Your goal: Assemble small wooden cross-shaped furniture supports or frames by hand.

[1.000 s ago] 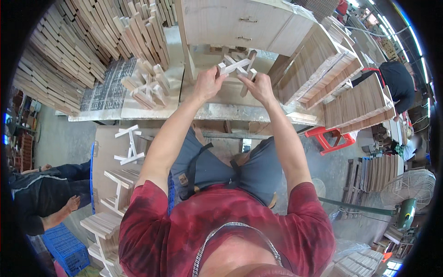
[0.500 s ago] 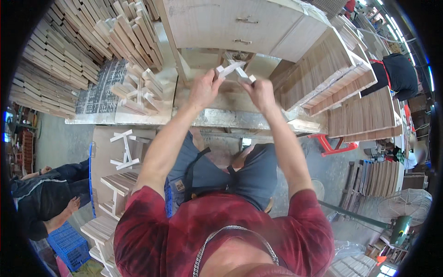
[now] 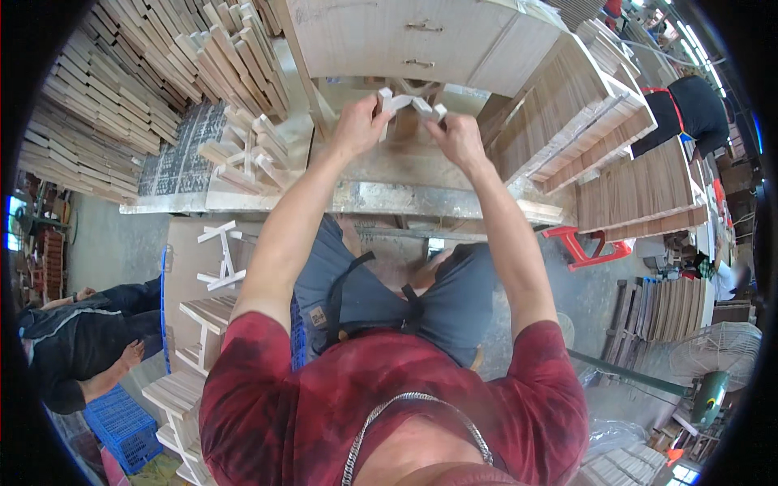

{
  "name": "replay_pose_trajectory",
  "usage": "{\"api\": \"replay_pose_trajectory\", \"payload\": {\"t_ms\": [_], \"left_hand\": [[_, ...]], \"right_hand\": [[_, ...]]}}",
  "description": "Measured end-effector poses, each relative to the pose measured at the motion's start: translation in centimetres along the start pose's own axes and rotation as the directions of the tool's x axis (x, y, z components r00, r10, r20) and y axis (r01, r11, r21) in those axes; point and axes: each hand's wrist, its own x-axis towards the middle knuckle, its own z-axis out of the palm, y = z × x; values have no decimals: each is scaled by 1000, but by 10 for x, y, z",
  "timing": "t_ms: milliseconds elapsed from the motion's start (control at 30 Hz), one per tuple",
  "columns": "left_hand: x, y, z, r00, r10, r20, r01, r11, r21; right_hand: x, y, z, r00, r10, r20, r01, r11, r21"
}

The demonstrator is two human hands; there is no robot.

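Note:
My left hand (image 3: 361,126) and my right hand (image 3: 460,139) are raised over the workbench with both arms stretched forward. Between them they grip a small pale wooden frame (image 3: 399,103), made of short end blocks and slanting bars. The left fingers and thumb close on one end block; the right fingers pinch the block at the other end. Part of the frame is hidden by the fingers. Behind it, under a pale wooden cabinet (image 3: 405,44) with two metal handles, is a dusty recess whose contents are hard to make out.
Similar wooden frames (image 3: 243,154) stand on the bench at left, before tall stacks of wooden slats (image 3: 105,97). Another frame (image 3: 222,255) lies lower left. Plank-sided boxes (image 3: 559,121) stand at right, above a red plastic stool (image 3: 587,247). Two other people are nearby.
The wooden frame has been turned in my hands, so its end blocks now point more upright. Both hands have shifted slightly forward and still hold it.

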Motion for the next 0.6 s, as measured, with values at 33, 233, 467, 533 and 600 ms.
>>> {"api": "replay_pose_trajectory", "payload": {"t_ms": [33, 233, 467, 533, 600], "left_hand": [[9, -5, 1, 1000, 2, 14, -2, 999, 32], [11, -23, 9, 997, -62, 49, 60, 997, 47], [14, -23, 9, 997, -66, 49, 63, 996, 56], [9, -18, 11, 999, -45, 23, 43, 996, 72], [15, -14, 7, 1000, -15, -9, 16, 996, 89]], "right_hand": [[12, -2, -3, 1000, -9, 21, 10, 999, -40], [6, -12, -7, 992, 69, 109, -57, 993, -106], [14, -18, -10, 991, 73, 110, -57, 988, -144], [11, -18, -9, 986, 115, 118, -96, 983, -156], [23, -18, -15, 989, 87, 120, -66, 983, -168]]}}
